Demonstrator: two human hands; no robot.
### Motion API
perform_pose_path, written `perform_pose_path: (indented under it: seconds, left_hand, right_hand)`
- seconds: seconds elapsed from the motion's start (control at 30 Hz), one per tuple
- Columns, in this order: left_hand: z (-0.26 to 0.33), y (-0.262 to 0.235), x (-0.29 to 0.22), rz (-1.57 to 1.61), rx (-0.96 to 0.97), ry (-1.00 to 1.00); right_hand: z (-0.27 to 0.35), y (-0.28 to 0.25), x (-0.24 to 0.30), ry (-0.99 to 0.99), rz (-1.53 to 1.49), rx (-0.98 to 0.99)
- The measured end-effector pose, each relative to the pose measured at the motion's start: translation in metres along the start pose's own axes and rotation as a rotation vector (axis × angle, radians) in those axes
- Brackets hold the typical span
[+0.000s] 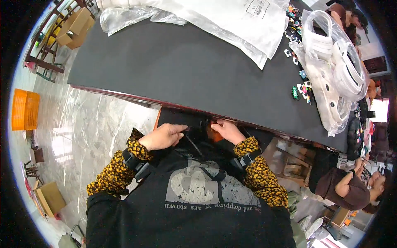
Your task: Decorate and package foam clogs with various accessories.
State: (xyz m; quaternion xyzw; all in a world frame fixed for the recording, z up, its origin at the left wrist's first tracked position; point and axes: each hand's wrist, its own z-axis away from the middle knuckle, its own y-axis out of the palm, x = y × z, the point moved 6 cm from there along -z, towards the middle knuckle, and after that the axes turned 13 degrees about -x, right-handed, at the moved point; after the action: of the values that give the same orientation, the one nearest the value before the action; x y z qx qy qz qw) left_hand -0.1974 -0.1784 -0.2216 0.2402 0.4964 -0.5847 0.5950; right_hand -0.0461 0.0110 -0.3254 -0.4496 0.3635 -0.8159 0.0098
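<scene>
My left hand [163,136] is closed just below the table's near edge, thumb and index fingertip together by dark material; whatever it pinches is too dark to make out. To its right, my right hand [228,131] is also closed, fingers curled at the table edge beside an orange thing [214,134] that is mostly hidden. Black items lie between the hands and blend with my black shirt. On the table's right side, white clogs [329,103] lie in clear plastic bags. Small colourful charms [302,89] are scattered beside them.
A dark grey table [186,66] spans the view ahead. White plastic packaging [240,25] covers its far side. An orange basket [25,109] and cardboard boxes [75,28] stand to the left. A seated person [343,188] is at the right, another person [343,16] at the far right.
</scene>
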Motion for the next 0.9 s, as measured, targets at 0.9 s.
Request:
perform_pose_path:
  seconds: [0.9]
  left_hand:
    - [0.080,-0.087,-0.090,-0.261,-0.136,0.300]
  right_hand:
    - [0.043,-0.016,0.144,-0.635,0.343,0.099]
